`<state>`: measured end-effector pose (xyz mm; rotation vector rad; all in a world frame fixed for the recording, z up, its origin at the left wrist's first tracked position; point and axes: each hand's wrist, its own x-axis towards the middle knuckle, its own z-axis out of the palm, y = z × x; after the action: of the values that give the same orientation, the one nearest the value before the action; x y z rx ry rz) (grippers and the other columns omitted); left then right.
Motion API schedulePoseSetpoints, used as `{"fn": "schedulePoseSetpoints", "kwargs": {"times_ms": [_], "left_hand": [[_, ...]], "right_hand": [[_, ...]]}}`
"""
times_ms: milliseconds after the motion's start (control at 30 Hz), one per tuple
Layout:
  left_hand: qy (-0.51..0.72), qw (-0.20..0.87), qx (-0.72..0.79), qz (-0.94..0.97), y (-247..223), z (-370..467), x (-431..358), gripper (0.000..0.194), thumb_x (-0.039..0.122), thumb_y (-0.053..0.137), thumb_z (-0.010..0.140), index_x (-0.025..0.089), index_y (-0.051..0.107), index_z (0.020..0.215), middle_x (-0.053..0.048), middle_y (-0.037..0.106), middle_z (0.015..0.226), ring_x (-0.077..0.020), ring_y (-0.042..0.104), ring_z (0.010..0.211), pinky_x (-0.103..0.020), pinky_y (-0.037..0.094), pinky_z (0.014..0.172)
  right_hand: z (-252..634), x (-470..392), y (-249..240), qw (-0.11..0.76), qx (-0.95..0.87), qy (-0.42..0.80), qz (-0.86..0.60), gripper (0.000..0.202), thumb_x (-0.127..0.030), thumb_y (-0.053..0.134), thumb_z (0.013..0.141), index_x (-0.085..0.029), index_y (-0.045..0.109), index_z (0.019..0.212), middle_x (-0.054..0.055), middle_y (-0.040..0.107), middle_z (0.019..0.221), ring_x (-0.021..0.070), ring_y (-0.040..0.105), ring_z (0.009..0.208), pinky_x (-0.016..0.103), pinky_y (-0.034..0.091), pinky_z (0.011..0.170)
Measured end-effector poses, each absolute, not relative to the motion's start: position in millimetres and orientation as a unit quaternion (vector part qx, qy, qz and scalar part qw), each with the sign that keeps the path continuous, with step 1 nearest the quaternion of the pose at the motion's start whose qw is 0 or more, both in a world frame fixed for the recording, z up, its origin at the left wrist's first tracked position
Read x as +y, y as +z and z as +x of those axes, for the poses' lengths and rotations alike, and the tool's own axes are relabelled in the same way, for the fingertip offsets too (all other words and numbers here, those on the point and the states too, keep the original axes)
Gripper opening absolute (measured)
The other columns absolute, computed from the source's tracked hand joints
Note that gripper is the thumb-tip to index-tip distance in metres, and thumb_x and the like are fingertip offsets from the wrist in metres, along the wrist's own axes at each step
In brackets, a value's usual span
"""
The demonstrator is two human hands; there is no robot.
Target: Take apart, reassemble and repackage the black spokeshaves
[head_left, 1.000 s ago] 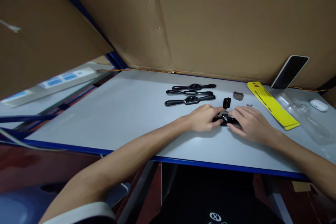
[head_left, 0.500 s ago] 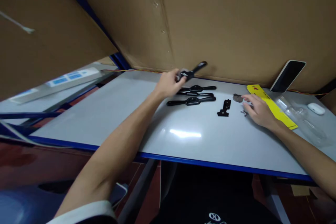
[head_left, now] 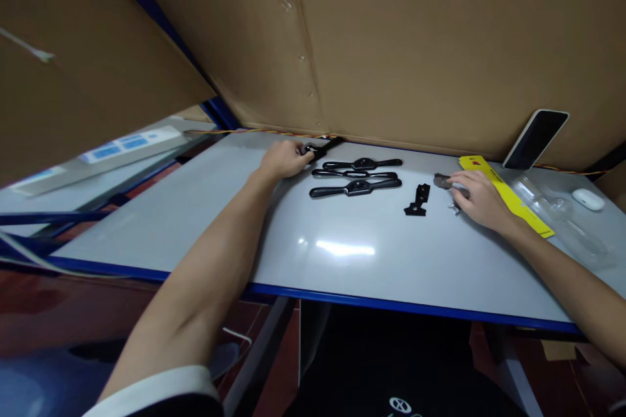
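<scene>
Head: slender, glossy black tools (head_left: 358, 188)

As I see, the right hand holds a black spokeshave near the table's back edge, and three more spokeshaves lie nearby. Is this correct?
Wrong hand: in the head view, the left hand holds the black spokeshave near the back edge of the table; three more spokeshaves lie nearby.

On the table (head_left: 195, 221), three tools (head_left: 359, 187) lie one behind another, and the left hand (head_left: 282, 159) holds a fourth tool (head_left: 319, 152) behind them, to their left. To their right lie the plates (head_left: 423, 193), then a metal piece (head_left: 441, 181) at the right hand (head_left: 482, 199). Farther right come the card (head_left: 514, 199), the plastic shell (head_left: 581, 236) and a case (head_left: 587, 199), with the phone (head_left: 536, 140) behind the shell.
</scene>
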<state>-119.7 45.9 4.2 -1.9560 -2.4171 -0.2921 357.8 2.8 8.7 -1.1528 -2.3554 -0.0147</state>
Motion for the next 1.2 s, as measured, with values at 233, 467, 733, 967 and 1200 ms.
{"fn": "schedulePoseSetpoints", "kwargs": {"times_ms": [233, 467, 733, 967, 1200], "left_hand": [[-0.106, 0.049, -0.771, -0.626, 8, -112, 42, 0.050, 0.049, 0.050, 0.087, 0.018, 0.070, 0.121, -0.018, 0.071, 0.122, -0.0386, 0.063, 0.115, -0.045, 0.048, 0.091], [-0.284, 0.044, -0.726, -0.624, 32, -83, 32, 0.042, 0.038, 0.044, 0.087, 0.014, 0.072, 0.106, -0.010, 0.074, 0.092, -0.0241, 0.065, 0.086, -0.035, 0.047, 0.087], [-0.271, 0.008, -0.608, -0.746, 22, -35, 25, 0.030, 0.031, 0.046, 0.085, 0.014, 0.071, 0.085, -0.006, 0.069, 0.074, -0.0194, 0.060, 0.070, -0.031, 0.045, 0.072], [-0.172, 0.043, -0.589, -0.789, -5, -43, 39, 0.039, 0.043, 0.047, 0.090, 0.017, 0.073, 0.104, -0.014, 0.068, 0.106, -0.0306, 0.062, 0.104, -0.041, 0.048, 0.094], [-0.133, -0.078, -0.602, -0.784, 2, -49, 46, 0.039, 0.053, 0.053, 0.088, 0.018, 0.069, 0.098, -0.009, 0.072, 0.098, -0.0266, 0.065, 0.089, -0.034, 0.048, 0.081]], "right_hand": [[355, -1, -1, 0.184, -0.877, 0.054, -0.440, 0.045, -0.038, 0.039, 0.105, -0.017, 0.072, 0.126, 0.014, 0.062, 0.146, 0.0317, 0.055, 0.137, 0.058, 0.039, 0.115], [354, -9, 2, 0.157, -0.902, -0.009, -0.402, 0.047, -0.038, 0.039, 0.105, -0.011, 0.070, 0.129, 0.015, 0.064, 0.143, 0.0328, 0.059, 0.133, 0.057, 0.044, 0.113], [346, -22, 4, 0.161, -0.924, -0.059, -0.342, 0.038, -0.023, 0.044, 0.102, -0.011, 0.069, 0.128, 0.015, 0.073, 0.127, 0.0291, 0.067, 0.117, 0.048, 0.052, 0.104], [343, -30, 6, 0.139, -0.947, -0.084, -0.277, 0.032, -0.012, 0.044, 0.100, -0.018, 0.075, 0.109, 0.010, 0.078, 0.106, 0.0241, 0.071, 0.095, 0.043, 0.055, 0.091], [332, -57, 15, 0.136, -0.963, -0.061, -0.226, 0.030, -0.014, 0.046, 0.100, -0.020, 0.075, 0.103, 0.008, 0.077, 0.091, 0.0207, 0.070, 0.085, 0.039, 0.055, 0.083]]}}
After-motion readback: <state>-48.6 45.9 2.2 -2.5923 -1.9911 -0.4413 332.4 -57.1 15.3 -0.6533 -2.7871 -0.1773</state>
